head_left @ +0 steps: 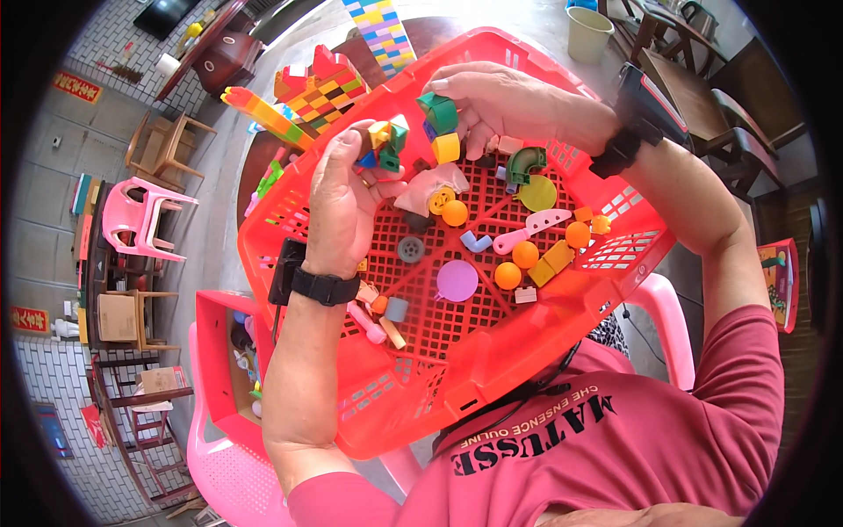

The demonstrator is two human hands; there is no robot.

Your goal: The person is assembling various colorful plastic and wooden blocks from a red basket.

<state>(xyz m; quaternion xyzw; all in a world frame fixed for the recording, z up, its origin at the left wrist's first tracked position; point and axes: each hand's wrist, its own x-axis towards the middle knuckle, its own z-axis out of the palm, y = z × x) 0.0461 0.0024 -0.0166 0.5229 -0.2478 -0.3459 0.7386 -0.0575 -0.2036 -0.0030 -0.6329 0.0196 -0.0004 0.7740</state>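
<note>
My left hand point(342, 198) is over the left side of a red plastic basket point(386, 422). Its fingers and thumb are closed on several small toy blocks point(386, 140) in yellow, green and blue. Opposite it, above the far side, my right hand point(492, 101) grips a green toy block point(438, 114); a yellow block point(446, 147) hangs just below, with some blue between. Inside the basket lie a pink toy knife point(531, 230), a purple disc point(457, 280), orange balls point(507, 276), a green curved tube point(527, 164) and a grey wheel point(410, 249).
Beyond the basket stand a stepped block build point(325, 92) and a tall multicoloured block column point(380, 37). A red box of toys point(224, 351) sits on a pink chair point(233, 474) at the left. Further off are a pink child's chair point(132, 220) and a pale bin point(588, 35).
</note>
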